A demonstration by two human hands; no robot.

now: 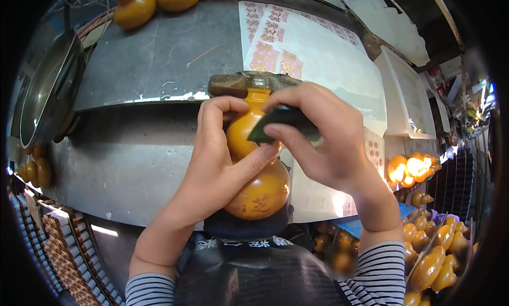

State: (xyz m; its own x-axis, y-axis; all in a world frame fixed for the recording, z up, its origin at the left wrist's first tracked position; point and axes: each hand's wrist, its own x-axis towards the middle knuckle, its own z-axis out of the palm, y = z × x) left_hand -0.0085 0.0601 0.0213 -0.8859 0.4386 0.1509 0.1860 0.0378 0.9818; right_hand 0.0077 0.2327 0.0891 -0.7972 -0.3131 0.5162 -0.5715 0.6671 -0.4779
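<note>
A glossy orange-yellow gourd-shaped bottle lies in front of me, its threaded neck pointing away and dark characters on the lower bulb. My left hand is wrapped along its left side, with the thumb across the waist. Between the fingers and thumb of my right hand is a thin dark green flat piece, its pointed edge against the upper bulb. The neck rests at a worn brown block. A dark pad lies under the near end. The spot under my left thumb is partly hidden.
Printed label sheets and white backing sheets lie beyond my right hand. Right of them stands a white plastic tray. A metal pan is at far left. More gourds sit at upper left, others at lower right.
</note>
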